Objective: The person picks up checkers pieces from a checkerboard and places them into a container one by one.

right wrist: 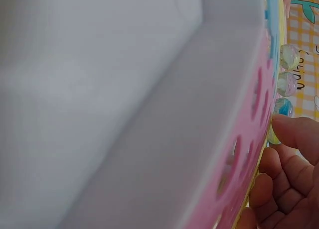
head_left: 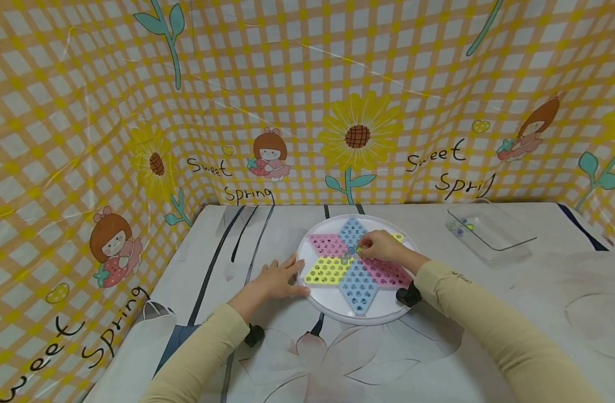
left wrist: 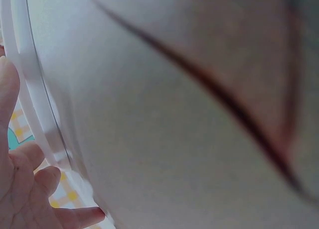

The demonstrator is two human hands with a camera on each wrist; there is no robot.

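A round white Chinese checkers board (head_left: 388, 305) lies on the table, its star in pink, yellow and blue with rows of holes. My left hand (head_left: 281, 280) rests against its left rim, fingers spread; the left wrist view shows the thumb (left wrist: 7, 84) along the white edge. Over the star's middle, my right hand (head_left: 388, 247) pinches a yellow-green marble (right wrist: 273, 137) between thumb and fingers, at the board's surface. Beside it in the right wrist view stand a blue marble (right wrist: 283, 107), a pinkish marble (right wrist: 286, 83) and a pale yellow marble (right wrist: 289, 57), in a line.
A clear rectangular container (head_left: 489, 232) with several marbles (head_left: 461, 226) at its left end stands at the back right. Checked cloth (head_left: 297, 67) hangs behind and at the left. A white object (head_left: 153, 322) and a dark blue patch (head_left: 178, 342) lie at the left edge.
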